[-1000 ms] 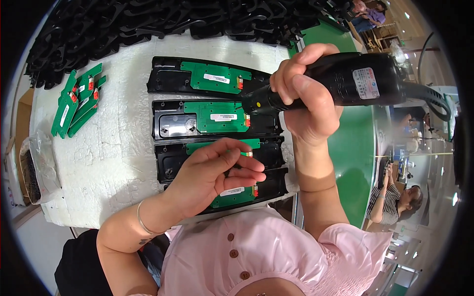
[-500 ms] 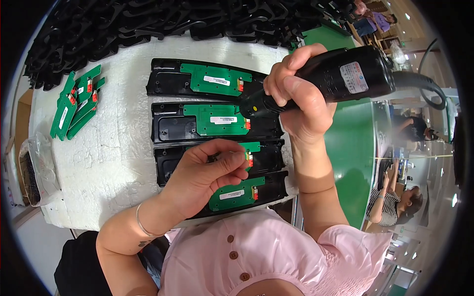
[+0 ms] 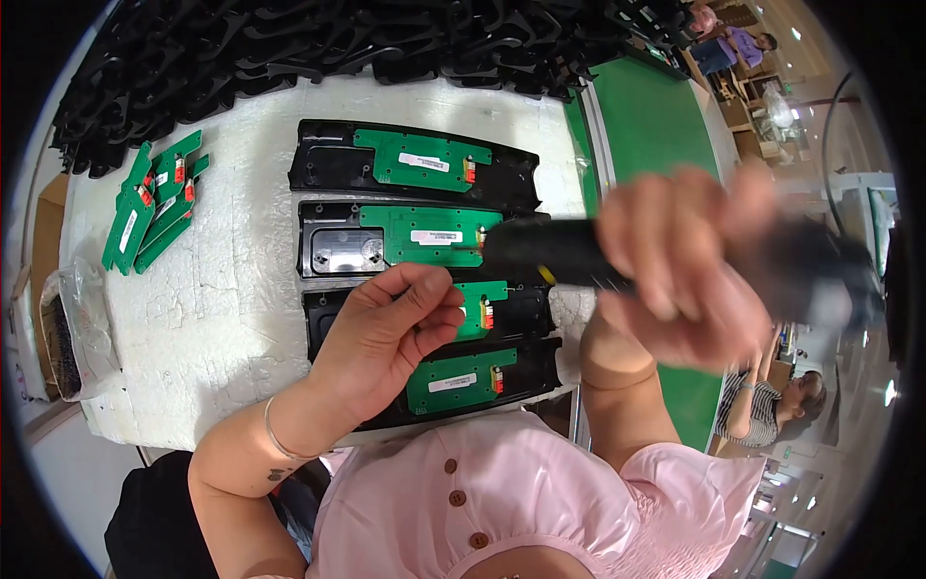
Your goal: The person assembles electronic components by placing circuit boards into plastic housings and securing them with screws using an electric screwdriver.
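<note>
My right hand (image 3: 675, 265), smeared by motion, grips a black corded electric screwdriver (image 3: 555, 246). The tool lies almost level, its narrow end pointing left over the second black plastic housing (image 3: 338, 253) from the far side. A green circuit board (image 3: 410, 222) with a white label and a red connector sits in that housing. Just below the tool's tip, my left hand (image 3: 381, 333) is closed in a pinch; what its fingertips hold, if anything, is too small to make out. This hand partly covers the third housing (image 3: 326, 307) and its board (image 3: 494, 294).
Loose green boards (image 3: 154, 207) are piled on the white work surface (image 3: 231, 318) at left, near a clear plastic bag (image 3: 87, 328). Many black plastic parts (image 3: 386, 39) line the far edge. A green surface (image 3: 656, 125) lies at right; people work beyond.
My right hand has swung the screwdriver rightward and down, from a slant to nearly level, uncovering the farthest housing's right end. My left hand has shifted slightly left, still pinched.
</note>
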`<move>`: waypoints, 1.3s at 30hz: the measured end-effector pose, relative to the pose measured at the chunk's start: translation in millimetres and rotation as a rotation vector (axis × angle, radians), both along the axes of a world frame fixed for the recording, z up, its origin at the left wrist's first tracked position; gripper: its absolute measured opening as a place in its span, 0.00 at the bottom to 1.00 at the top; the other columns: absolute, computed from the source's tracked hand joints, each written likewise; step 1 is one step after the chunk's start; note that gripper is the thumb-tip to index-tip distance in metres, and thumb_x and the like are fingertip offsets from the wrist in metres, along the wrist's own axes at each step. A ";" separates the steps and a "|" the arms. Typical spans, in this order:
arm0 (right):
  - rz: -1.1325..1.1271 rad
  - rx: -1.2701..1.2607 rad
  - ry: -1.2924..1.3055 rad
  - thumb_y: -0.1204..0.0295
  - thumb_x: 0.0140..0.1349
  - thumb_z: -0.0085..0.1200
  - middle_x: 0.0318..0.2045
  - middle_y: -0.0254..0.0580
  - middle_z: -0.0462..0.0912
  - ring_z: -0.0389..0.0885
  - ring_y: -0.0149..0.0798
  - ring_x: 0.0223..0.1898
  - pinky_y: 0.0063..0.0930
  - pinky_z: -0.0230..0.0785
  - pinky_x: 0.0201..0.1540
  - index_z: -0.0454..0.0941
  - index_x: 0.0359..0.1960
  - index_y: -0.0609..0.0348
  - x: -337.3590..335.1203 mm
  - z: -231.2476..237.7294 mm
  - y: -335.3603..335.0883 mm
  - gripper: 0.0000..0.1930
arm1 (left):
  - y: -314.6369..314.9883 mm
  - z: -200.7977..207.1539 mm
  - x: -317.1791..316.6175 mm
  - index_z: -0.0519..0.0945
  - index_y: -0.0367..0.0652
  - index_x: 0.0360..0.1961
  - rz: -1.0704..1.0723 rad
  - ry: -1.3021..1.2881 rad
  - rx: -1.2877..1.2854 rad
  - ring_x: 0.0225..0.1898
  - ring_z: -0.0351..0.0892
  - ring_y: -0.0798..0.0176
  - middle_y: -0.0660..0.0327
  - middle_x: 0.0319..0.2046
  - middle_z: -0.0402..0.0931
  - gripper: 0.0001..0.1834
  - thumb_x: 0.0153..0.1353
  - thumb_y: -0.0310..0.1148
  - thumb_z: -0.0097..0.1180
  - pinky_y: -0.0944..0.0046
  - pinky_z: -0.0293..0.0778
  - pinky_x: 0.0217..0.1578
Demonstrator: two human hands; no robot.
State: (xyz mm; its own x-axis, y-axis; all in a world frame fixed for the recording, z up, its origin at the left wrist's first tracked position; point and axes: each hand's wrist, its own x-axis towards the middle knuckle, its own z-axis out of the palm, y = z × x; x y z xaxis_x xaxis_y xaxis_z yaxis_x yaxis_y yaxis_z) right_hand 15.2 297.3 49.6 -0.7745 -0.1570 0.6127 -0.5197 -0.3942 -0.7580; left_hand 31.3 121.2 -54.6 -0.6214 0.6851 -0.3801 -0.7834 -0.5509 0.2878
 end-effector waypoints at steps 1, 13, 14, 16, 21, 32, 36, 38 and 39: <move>0.096 0.022 0.039 0.81 0.42 0.45 0.14 0.19 0.69 0.70 0.19 0.19 0.14 0.58 0.24 0.64 0.34 0.55 9.6 13.2 5.9 0.14 | 1.2 1.6 0.0 0.75 0.41 0.35 -0.007 0.002 0.004 0.31 0.77 0.71 0.62 0.29 0.76 0.07 0.58 0.33 0.52 0.74 0.76 0.33; 0.051 0.010 0.039 0.79 0.42 0.57 0.13 0.26 0.74 0.73 0.22 0.13 0.11 0.69 0.21 0.64 0.29 0.52 28.7 19.3 -7.8 0.15 | -1.2 -3.0 7.3 0.74 0.41 0.33 0.021 -0.088 0.166 0.28 0.76 0.73 0.64 0.26 0.76 0.09 0.59 0.36 0.50 0.75 0.76 0.28; 0.051 0.043 0.047 0.78 0.43 0.58 0.13 0.26 0.73 0.73 0.22 0.13 0.11 0.69 0.21 0.65 0.29 0.52 28.1 18.4 -8.0 0.15 | -1.2 -2.2 7.9 0.74 0.39 0.35 0.012 -0.077 0.197 0.31 0.77 0.70 0.61 0.29 0.76 0.13 0.60 0.39 0.48 0.73 0.76 0.32; 0.015 0.051 0.038 0.76 0.45 0.57 0.13 0.24 0.73 0.73 0.21 0.14 0.10 0.65 0.19 0.65 0.32 0.51 23.9 12.4 -12.1 0.14 | 1.1 4.8 7.6 0.74 0.37 0.38 0.001 -0.066 0.231 0.34 0.77 0.67 0.58 0.31 0.76 0.16 0.61 0.41 0.46 0.71 0.76 0.36; -0.285 0.010 -0.122 0.81 0.47 0.48 0.18 0.36 0.68 0.65 0.28 0.15 0.23 0.62 0.21 0.64 0.34 0.60 -23.0 -24.7 -7.3 0.12 | 5.3 12.1 1.8 0.67 0.30 0.48 -0.162 0.018 -0.006 0.47 0.72 0.49 0.43 0.48 0.68 0.24 0.66 0.43 0.31 0.62 0.70 0.50; -0.383 0.059 -0.250 0.82 0.43 0.47 0.16 0.37 0.70 0.68 0.29 0.15 0.22 0.63 0.22 0.67 0.30 0.67 -44.5 -37.9 -0.3 0.09 | 0.5 9.2 2.8 0.71 0.38 0.41 -0.232 0.179 -0.004 0.35 0.78 0.61 0.55 0.33 0.76 0.11 0.63 0.33 0.43 0.71 0.76 0.35; -0.418 0.214 -0.248 0.77 0.46 0.45 0.15 0.36 0.65 0.62 0.30 0.16 0.27 0.61 0.24 0.65 0.31 0.62 -44.8 -37.3 -3.7 0.09 | 2.0 10.9 1.7 0.72 0.38 0.39 -0.170 0.121 -0.105 0.32 0.78 0.67 0.58 0.31 0.76 0.09 0.61 0.31 0.48 0.74 0.76 0.32; -0.416 0.235 -0.245 0.77 0.46 0.45 0.15 0.37 0.65 0.62 0.30 0.15 0.27 0.61 0.24 0.65 0.31 0.62 -46.5 -38.0 -4.3 0.09 | 2.7 11.4 0.9 0.73 0.38 0.39 -0.132 0.061 -0.141 0.30 0.78 0.68 0.59 0.30 0.77 0.09 0.60 0.31 0.50 0.74 0.76 0.30; -0.406 0.242 -0.253 0.77 0.45 0.45 0.16 0.37 0.66 0.62 0.30 0.15 0.27 0.61 0.24 0.65 0.30 0.62 -48.1 -38.7 -4.2 0.09 | 2.1 11.4 0.5 0.73 0.38 0.39 -0.129 0.060 -0.142 0.30 0.78 0.68 0.59 0.30 0.77 0.09 0.60 0.31 0.50 0.74 0.76 0.30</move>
State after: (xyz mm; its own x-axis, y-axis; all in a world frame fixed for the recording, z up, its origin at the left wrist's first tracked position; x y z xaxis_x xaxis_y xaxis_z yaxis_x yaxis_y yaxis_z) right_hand -32.9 293.1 10.8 -0.9210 0.0719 0.3828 -0.3836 0.0022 -0.9235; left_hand 31.7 123.3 -43.1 -0.5563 0.7029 -0.4433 -0.8240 -0.3974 0.4039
